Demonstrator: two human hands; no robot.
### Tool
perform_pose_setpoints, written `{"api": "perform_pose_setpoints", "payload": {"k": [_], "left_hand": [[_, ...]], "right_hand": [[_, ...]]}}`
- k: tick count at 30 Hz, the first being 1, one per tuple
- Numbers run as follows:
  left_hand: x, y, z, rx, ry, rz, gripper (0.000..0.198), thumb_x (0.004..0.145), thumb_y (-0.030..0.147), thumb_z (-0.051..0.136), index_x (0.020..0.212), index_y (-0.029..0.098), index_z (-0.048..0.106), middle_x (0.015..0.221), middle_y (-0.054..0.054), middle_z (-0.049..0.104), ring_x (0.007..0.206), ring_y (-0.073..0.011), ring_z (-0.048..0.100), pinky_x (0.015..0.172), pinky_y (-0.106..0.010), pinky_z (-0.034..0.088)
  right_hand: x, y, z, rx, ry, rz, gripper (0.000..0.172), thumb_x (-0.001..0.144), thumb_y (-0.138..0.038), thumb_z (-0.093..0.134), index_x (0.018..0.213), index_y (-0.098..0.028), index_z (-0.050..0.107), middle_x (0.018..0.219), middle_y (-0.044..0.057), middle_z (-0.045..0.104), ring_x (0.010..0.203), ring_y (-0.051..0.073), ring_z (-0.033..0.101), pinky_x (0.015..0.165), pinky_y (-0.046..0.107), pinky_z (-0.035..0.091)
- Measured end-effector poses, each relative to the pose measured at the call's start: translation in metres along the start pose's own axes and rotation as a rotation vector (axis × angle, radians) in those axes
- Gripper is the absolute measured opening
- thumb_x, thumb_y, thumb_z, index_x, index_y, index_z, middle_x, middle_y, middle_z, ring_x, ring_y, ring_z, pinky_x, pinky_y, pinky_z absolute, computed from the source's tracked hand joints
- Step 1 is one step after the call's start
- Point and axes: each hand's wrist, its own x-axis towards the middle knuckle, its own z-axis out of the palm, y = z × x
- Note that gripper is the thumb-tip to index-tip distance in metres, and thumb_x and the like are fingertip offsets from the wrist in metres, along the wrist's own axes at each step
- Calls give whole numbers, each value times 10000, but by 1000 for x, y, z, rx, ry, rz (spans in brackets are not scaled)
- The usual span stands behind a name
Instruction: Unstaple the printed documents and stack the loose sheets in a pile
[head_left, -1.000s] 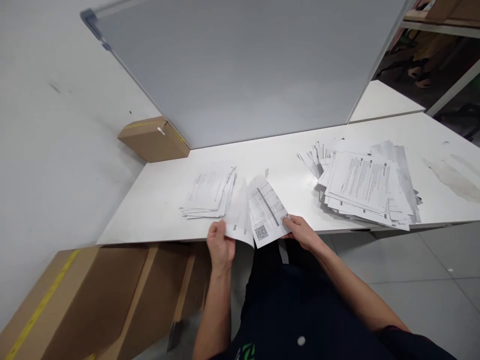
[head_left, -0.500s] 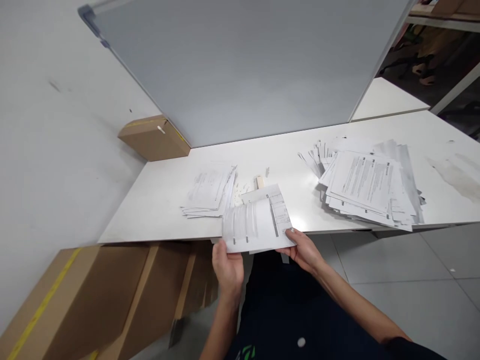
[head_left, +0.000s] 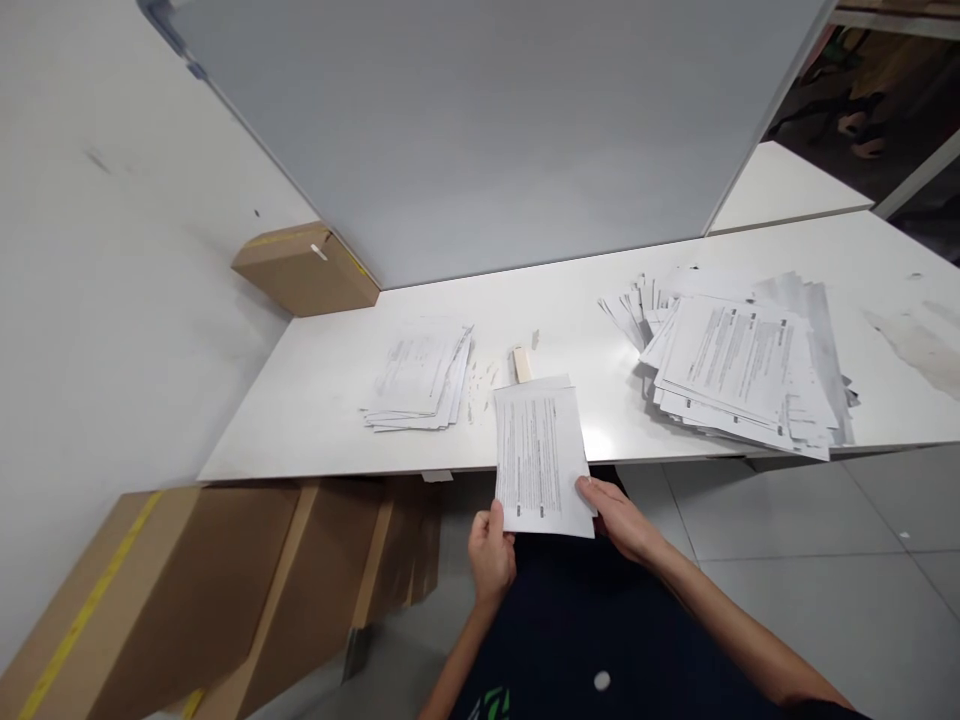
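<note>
Between my hands are printed paper sheets [head_left: 541,460], lined up in a small stack over the table's front edge. My left hand [head_left: 492,558] pinches their lower left corner, thumb on top. On the right edge, my right hand [head_left: 616,512] grips the same sheets, its fingers partly hidden beneath. A low pile of papers [head_left: 420,375] lies on the table to the left. To the right is a larger, untidy heap of printed papers [head_left: 739,365], fanned out at its far left side. A small pale block [head_left: 521,363] rests just beyond the held sheets.
The white table [head_left: 315,400] runs along a wall and a large grey-white board [head_left: 487,140]. A cardboard box [head_left: 304,270] sits in the table's back left corner. Larger cardboard boxes [head_left: 187,590] stand on the floor at lower left.
The top sheet, curled up half a second ago, now lies flat over the sheets beneath. My left hand has shifted right and nearer my body; the papers have come closer too.
</note>
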Motion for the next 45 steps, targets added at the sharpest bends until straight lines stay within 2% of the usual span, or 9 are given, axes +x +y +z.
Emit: {"api": "perform_pose_setpoints", "payload": {"k": [3, 7, 11, 14, 17, 22, 26, 36, 45], "left_hand": [[3, 6, -1, -7, -89, -30, 377, 598, 463, 676, 635, 190, 419, 614, 19, 553, 588, -126, 555, 538, -240, 435], [13, 28, 0, 182, -353, 2, 390, 617, 393, 688, 896, 145, 574, 869, -80, 658, 796, -191, 616, 736, -311, 473], [24, 49, 7, 299, -532, -22, 417, 631, 394, 678, 933, 109, 633, 953, -122, 663, 862, -237, 617, 794, -360, 468], [31, 64, 17, 195, -479, 61, 450, 632, 376, 684, 988, 109, 617, 1009, -133, 648, 906, -245, 610, 807, -372, 477], [36, 84, 29, 95, -366, 284, 451, 650, 365, 671, 1027, 127, 601, 1029, -114, 643, 965, -223, 591, 868, -361, 455], [36, 124, 51, 209, -312, 661, 348, 697, 358, 625, 963, 133, 641, 938, -83, 671, 969, -216, 585, 900, -355, 440], [35, 139, 62, 250, -276, 838, 295, 703, 355, 618, 908, 147, 655, 887, -69, 671, 938, -222, 593, 891, -342, 442], [62, 123, 64, 184, -361, 805, 412, 716, 352, 615, 1068, 148, 547, 1001, -88, 639, 967, -195, 581, 863, -332, 456], [63, 118, 68, 134, -252, 843, 341, 694, 405, 624, 906, 138, 634, 865, -71, 679, 868, -196, 615, 810, -321, 475]], "right_hand": [[-6, -5, -5, -71, -77, -29, 443, 797, -468, 482, 1126, -182, 559, 1008, 82, 646, 869, 218, 612, 760, 391, 487], [-5, -7, -7, -106, -9, -194, 448, 774, -408, 532, 1167, -194, 509, 1038, 78, 629, 888, 212, 602, 794, 387, 471], [-1, -9, -8, -251, 48, -269, 371, 788, -390, 496, 1087, -177, 550, 967, 67, 637, 837, 208, 598, 758, 352, 474], [-2, -18, -11, -466, 62, -332, 268, 811, -370, 451, 942, -178, 584, 824, 29, 627, 746, 183, 574, 664, 289, 460], [-2, -39, -10, -673, 95, -442, 206, 828, -345, 430, 818, -189, 565, 698, -9, 559, 638, 137, 502, 587, 236, 403], [10, -85, 7, -763, 252, -690, 185, 852, -324, 399, 943, -204, 507, 763, 4, 545, 659, 136, 479, 583, 234, 368], [30, -105, 19, -687, 323, -903, 186, 864, -301, 379, 979, -202, 487, 838, 31, 557, 751, 155, 517, 662, 252, 395], [73, -82, 6, -440, 236, -882, 231, 832, -332, 456, 1023, -203, 473, 969, 50, 564, 896, 175, 524, 792, 312, 418], [74, -80, 6, -397, 199, -899, 244, 842, -335, 446, 1038, -208, 516, 957, 43, 586, 882, 171, 543, 773, 295, 422]]}}
